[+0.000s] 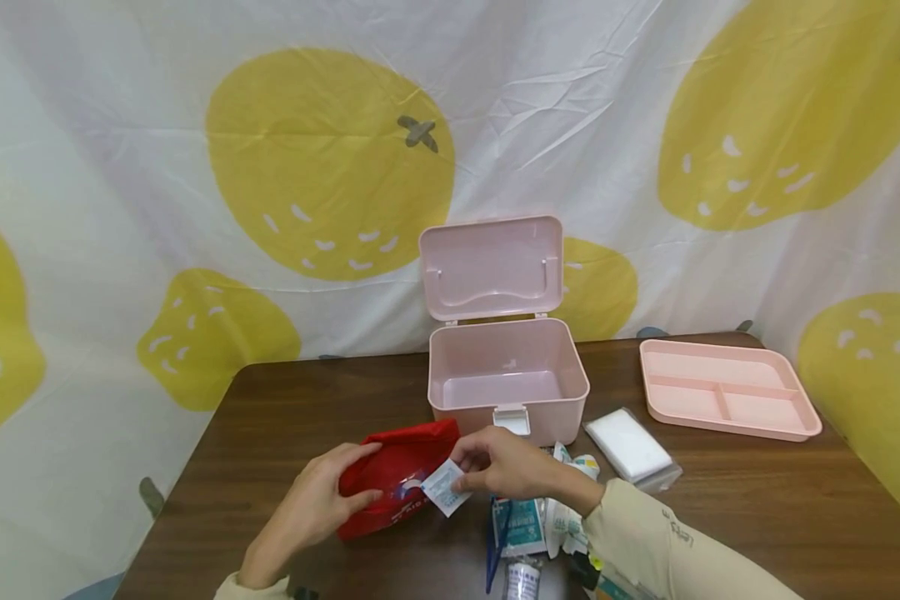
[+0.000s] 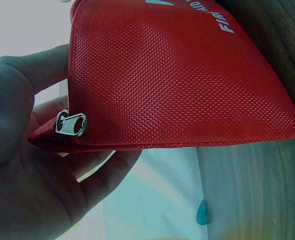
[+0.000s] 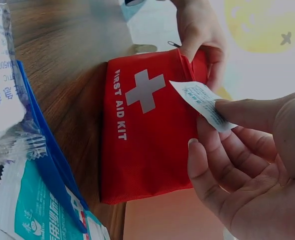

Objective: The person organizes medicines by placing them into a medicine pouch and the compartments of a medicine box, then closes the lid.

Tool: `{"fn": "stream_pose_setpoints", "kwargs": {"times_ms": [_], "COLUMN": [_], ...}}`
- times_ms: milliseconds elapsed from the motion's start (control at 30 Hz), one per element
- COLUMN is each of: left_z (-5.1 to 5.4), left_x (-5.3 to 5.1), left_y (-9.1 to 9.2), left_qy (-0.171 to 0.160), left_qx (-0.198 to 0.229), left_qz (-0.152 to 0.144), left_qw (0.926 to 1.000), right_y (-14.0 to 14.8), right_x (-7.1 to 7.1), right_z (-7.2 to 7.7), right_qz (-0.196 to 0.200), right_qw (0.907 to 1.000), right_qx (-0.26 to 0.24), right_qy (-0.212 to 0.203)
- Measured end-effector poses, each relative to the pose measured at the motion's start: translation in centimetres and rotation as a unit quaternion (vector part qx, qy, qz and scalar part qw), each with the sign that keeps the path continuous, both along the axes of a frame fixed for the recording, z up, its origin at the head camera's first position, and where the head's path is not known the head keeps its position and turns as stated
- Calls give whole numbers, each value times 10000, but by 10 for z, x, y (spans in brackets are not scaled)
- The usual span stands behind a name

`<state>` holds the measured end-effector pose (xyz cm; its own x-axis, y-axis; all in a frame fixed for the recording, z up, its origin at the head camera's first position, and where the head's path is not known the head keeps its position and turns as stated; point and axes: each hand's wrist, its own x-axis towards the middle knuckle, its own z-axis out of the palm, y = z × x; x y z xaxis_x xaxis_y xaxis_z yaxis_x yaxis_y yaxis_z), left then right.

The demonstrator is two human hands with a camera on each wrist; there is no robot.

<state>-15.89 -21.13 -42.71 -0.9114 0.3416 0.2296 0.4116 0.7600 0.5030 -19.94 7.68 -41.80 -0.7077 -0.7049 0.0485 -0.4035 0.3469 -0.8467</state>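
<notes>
A red first aid pouch [image 1: 390, 475] with a white cross stands on the table, its zip end toward my left hand [image 1: 317, 500]. That hand grips the pouch by its top edge, thumb on one side and fingers on the other; the zip pull [image 2: 71, 124] shows beside the palm. My right hand [image 1: 513, 467] pinches a small white paper sachet [image 3: 202, 102] between thumb and fingers. In the right wrist view the sachet is at the pouch's upper edge, in front of the cross side. The pouch's inside is hidden.
An open pink box [image 1: 506, 367] stands behind the pouch, lid raised. To the right are a white packet [image 1: 630, 446] in clear wrap and a pink divided tray [image 1: 727, 387]. Teal packets [image 1: 519, 527], a wrapped bandage roll [image 1: 522, 579] and a blue strip-like item [image 1: 492, 546] lie near my right forearm.
</notes>
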Motion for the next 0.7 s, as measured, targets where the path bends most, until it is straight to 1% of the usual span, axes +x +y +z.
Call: {"fn": "stream_pose_setpoints", "kwargs": {"times_ms": [200, 400, 533, 600, 700], "left_z": [1, 2, 2, 2, 1], "left_x": [0, 0, 0, -1, 0], "left_y": [0, 1, 1, 1, 0], "left_qy": [-74, -223, -234, -173, -141], "left_qx": [-6, -13, -18, -34, -27], "left_qz": [46, 127, 128, 84, 77], "left_qw": [10000, 9997, 9996, 9998, 9999], "right_y": [-3, -6, -9, -12, -15], "right_x": [-2, -6, -8, -9, -10], "right_z": [5, 11, 14, 15, 17], "right_qz": [-79, -277, -411, -467, -472], "right_qw": [9999, 9991, 9984, 9981, 9976], "right_qx": [-147, -333, -387, -406, -494], "right_qy": [30, 32, 12, 31, 47]}}
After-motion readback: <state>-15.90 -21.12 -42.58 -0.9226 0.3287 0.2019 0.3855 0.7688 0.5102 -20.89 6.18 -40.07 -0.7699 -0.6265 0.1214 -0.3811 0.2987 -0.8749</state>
